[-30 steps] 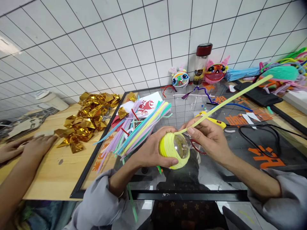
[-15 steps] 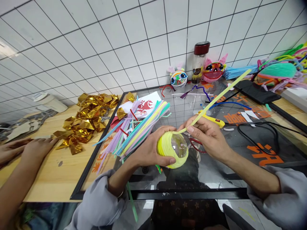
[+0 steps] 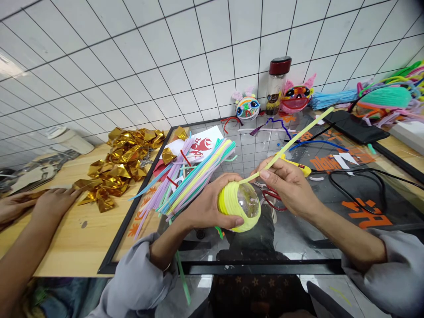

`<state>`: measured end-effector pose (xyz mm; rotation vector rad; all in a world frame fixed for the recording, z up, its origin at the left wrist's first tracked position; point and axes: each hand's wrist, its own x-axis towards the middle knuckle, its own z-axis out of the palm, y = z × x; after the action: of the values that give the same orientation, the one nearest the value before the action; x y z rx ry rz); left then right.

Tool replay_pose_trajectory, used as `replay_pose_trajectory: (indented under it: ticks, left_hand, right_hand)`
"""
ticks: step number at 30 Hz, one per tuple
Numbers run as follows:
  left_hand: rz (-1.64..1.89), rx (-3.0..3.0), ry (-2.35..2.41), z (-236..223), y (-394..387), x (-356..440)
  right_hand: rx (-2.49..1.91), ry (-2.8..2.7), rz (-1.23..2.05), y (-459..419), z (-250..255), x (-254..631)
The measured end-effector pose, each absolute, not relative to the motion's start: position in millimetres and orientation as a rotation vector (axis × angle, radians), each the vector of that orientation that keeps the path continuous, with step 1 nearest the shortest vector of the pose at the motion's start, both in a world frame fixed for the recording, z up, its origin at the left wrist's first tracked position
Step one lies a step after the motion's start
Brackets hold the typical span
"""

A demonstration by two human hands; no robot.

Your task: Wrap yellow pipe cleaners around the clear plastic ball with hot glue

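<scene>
My left hand (image 3: 212,201) is wrapped round a clear plastic ball (image 3: 248,201) whose outside is covered in rows of yellow pipe cleaner, with a round bare patch left at its side. Between the thumb and fingers of my right hand (image 3: 281,181) is a yellow pipe cleaner (image 3: 298,138). One end of it meets the top of the ball by my left fingertips; the free end points up to the right. A bundle of pastel pipe cleaners (image 3: 195,181) lies to the left of the ball. Behind my right hand lies a yellow-handled tool (image 3: 300,168), partly covered.
Gold foil pieces (image 3: 122,159) and another person's hands (image 3: 53,203) are at the left. Two decorated balls (image 3: 247,107) and a lidded bottle (image 3: 276,86) stand by the wall. A black phone (image 3: 357,126), a black cord (image 3: 384,194) and red-handled scissors (image 3: 273,201) lie rightward.
The free end of the yellow pipe cleaner has swung down and to the left. My right hand has shifted slightly, and my left hand still holds the ball.
</scene>
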<state>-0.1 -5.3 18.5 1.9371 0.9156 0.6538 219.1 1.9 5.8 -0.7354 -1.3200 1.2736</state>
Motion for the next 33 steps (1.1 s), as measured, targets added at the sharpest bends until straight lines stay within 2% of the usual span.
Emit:
replay_pose_trajectory:
  ticks: [17, 21, 24, 29, 33]
  left_hand:
    - [0.661, 1.791, 0.954, 13, -2, -2]
    - [0.673, 1.774, 0.958, 12, -1, -2]
    - [0.666, 1.749, 0.965, 9, -1, -3]
    - [0.726, 1.697, 0.937, 5, 2, -4]
    - [0.844, 1.659, 0.983, 4, 7, -6]
  right_hand:
    - [-0.75, -1.28, 1.365, 0, 14, 224]
    - [-0.895, -1.29, 1.13, 16, 10, 242]
    - [-1.052, -1.306, 0.812, 34, 5, 262]
    - [-1.749, -1.743, 0.151, 48, 4, 288]
    - [-2.044, -2.052, 0.03, 46, -1, 289]
